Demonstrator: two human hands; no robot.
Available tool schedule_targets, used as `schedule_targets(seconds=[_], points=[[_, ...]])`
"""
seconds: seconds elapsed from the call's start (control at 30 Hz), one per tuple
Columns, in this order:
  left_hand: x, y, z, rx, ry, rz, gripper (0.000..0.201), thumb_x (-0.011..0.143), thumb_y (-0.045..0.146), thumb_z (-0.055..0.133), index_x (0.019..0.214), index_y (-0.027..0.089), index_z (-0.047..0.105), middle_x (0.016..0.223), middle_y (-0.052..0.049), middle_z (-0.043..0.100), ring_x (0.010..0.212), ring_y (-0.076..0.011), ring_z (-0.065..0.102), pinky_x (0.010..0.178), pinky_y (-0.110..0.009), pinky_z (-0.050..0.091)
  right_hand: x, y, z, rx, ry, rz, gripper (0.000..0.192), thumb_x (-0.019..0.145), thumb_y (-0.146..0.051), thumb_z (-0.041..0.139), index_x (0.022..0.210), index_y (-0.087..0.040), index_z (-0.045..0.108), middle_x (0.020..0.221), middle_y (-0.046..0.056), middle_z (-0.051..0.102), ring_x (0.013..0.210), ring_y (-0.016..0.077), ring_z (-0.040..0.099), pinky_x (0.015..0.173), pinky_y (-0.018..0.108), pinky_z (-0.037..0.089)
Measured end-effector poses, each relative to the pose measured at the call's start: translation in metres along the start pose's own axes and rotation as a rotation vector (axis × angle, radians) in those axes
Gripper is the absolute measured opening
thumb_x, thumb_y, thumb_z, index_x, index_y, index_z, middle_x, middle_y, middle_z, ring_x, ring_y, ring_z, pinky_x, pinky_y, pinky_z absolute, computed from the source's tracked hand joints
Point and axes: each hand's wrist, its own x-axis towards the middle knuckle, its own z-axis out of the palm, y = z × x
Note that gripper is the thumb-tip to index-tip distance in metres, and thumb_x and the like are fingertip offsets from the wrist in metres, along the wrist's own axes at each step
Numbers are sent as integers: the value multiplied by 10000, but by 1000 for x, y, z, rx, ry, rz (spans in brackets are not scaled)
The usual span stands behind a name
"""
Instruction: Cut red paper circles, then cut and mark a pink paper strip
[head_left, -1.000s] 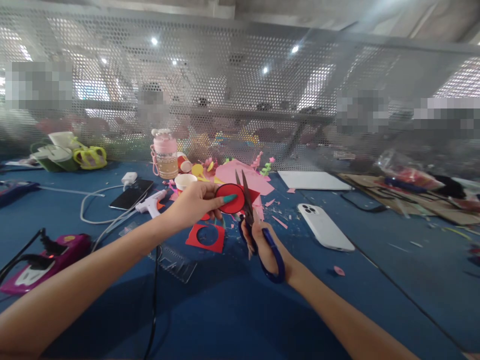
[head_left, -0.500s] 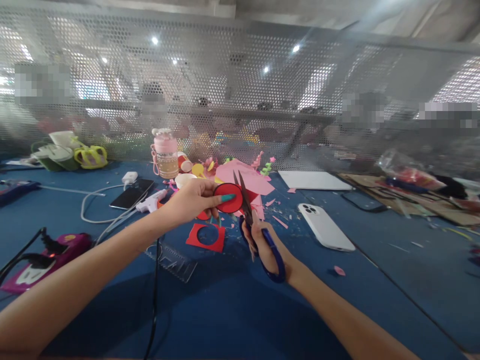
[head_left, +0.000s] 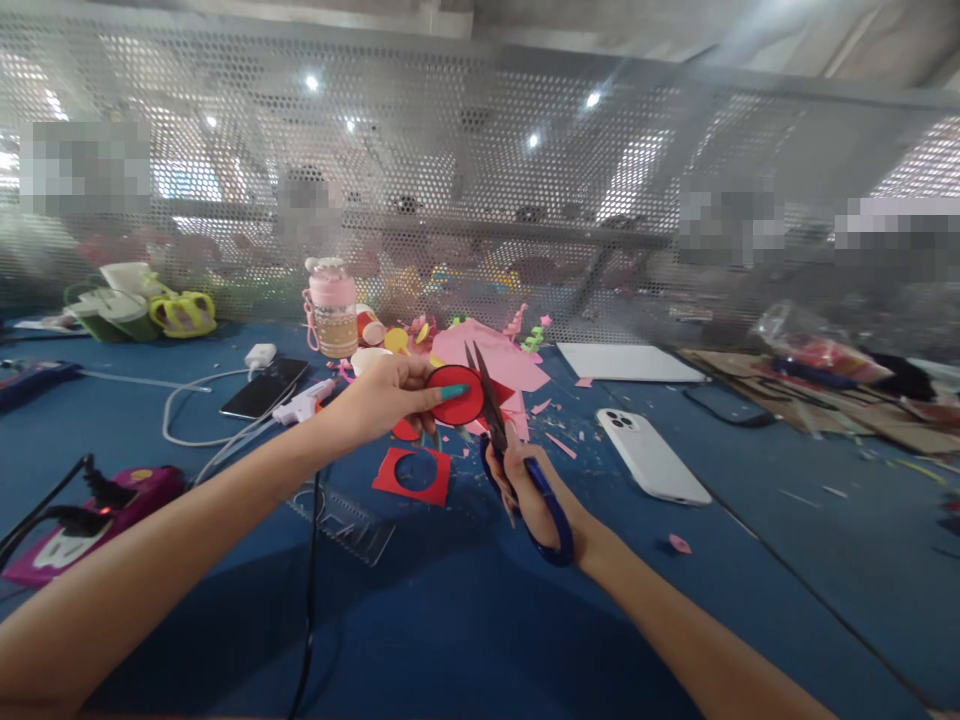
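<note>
Between thumb and fingers, my left hand [head_left: 394,400] pinches a red disc with a dark rim [head_left: 469,402], held above the table. My right hand [head_left: 536,490] grips a pair of scissors [head_left: 493,410] by its dark blue handles. The blades point up and away, slightly parted, right beside the disc's right edge; whether they touch it I cannot tell. Below the disc lies a red sheet piece with a round hole [head_left: 412,476]. A clear plastic stencil [head_left: 352,525] rests nearer to me. Pink sheet [head_left: 487,350] and scraps lie behind my hands.
A white phone [head_left: 651,455] lies to the right, a black phone [head_left: 264,388] to the left. A glue gun [head_left: 301,402], a pink-lidded bottle [head_left: 333,310] and a purple power strip [head_left: 142,510] with cords are on the left. Cardboard [head_left: 817,395] lies at far right.
The red disc and my left hand have shifted very slightly to the left. The scissors stay nearly in place, blades still a little apart.
</note>
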Motion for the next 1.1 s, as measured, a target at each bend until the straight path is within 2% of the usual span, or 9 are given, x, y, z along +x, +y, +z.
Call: schedule_targets(seconds=[0.2, 0.33, 0.5, 0.7, 1.1], points=[[0, 0, 3, -36, 23, 2, 48, 764, 64, 619, 773, 111, 621, 606, 9, 670, 475, -85, 618, 464, -178, 477, 1, 1, 0, -14, 1, -7, 631, 682, -860, 313, 614, -235, 365, 407, -94, 279, 292, 72, 326, 300, 215, 305], [1, -7, 5, -16, 81, 70, 42, 748, 138, 660, 777, 128, 631, 605, 24, 651, 540, -93, 618, 547, -203, 505, 1, 0, 0, -16, -1, 12, 639, 673, -866, 314, 653, -232, 394, 421, -92, 302, 301, 81, 351, 306, 221, 318], [1, -10, 5, 33, 48, 136, 68, 765, 119, 615, 828, 121, 640, 616, 18, 645, 561, -93, 604, 564, -208, 503, -1, -1, 2, 14, -26, -33, 624, 714, -838, 304, 635, -226, 393, 470, -66, 365, 346, 80, 378, 341, 228, 352], [-3, -1, 7, 48, 5, 66, 114, 775, 34, 559, 792, 125, 626, 629, 30, 650, 504, -62, 592, 499, -167, 487, 0, 7, 0, -2, -40, -152, 588, 798, -764, 297, 690, -207, 451, 567, -30, 454, 465, 104, 451, 440, 243, 429], [-3, 0, 7, 38, -15, 59, 158, 791, 9, 545, 819, 129, 645, 641, 24, 664, 500, -56, 588, 493, -153, 467, -1, 1, 2, 1, -25, -119, 586, 763, -798, 289, 634, -233, 376, 492, -55, 366, 384, 99, 374, 371, 248, 364]])
